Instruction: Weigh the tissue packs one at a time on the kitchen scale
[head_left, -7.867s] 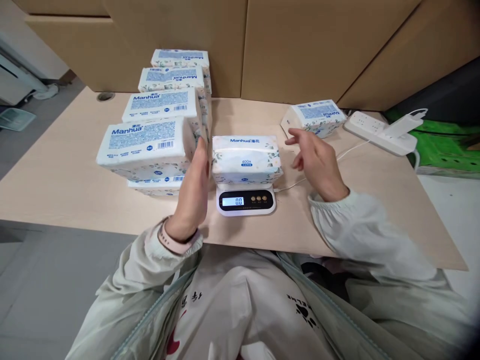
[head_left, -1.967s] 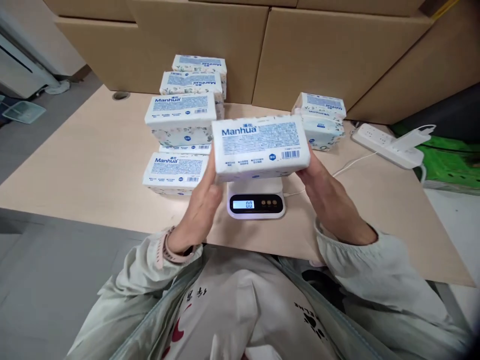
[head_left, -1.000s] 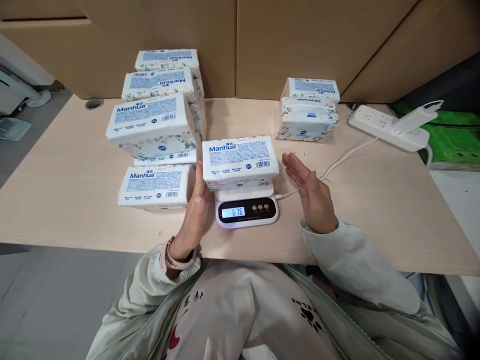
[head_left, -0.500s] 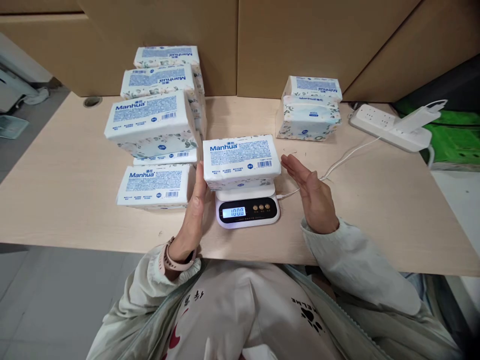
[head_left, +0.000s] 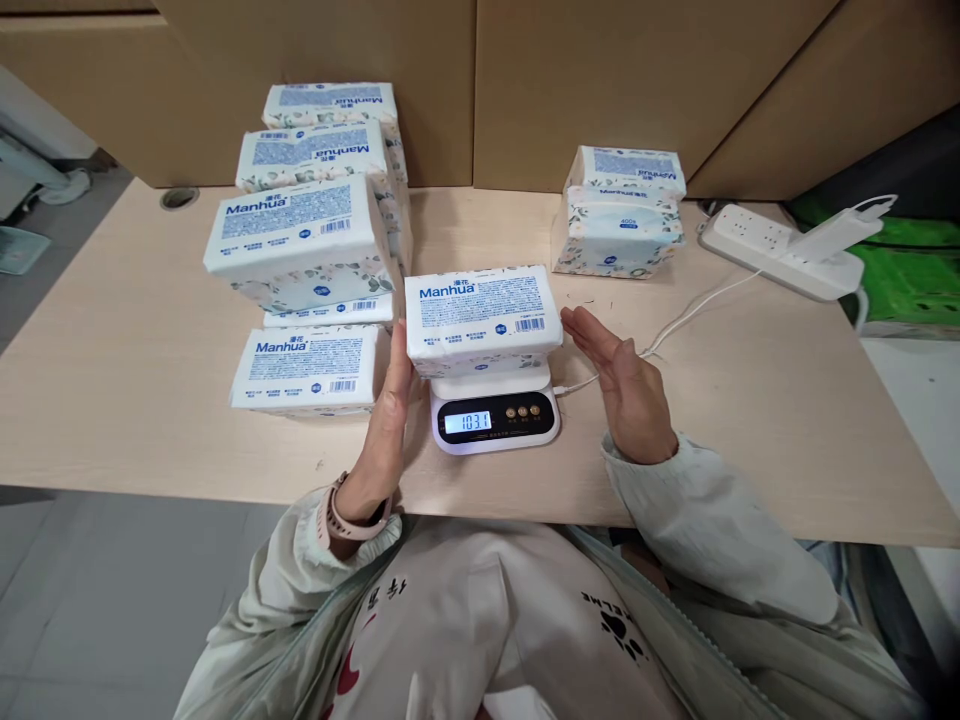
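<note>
A single head-worn camera looks forward and steeply down from above the near edge of the pale wooden tabletop (head_left: pixel 135 330), close in, facing the brown cardboard boxes (head_left: pixel 585 80) along the far edge.

Stockroom: cartons (head_left: pixel 600 80), tissue packs (head_left: pixel 300 230), scale (head_left: pixel 495 415)

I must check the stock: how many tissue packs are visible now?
8: one on the scale, five stacked left, two stacked right. More may be hidden.
</note>
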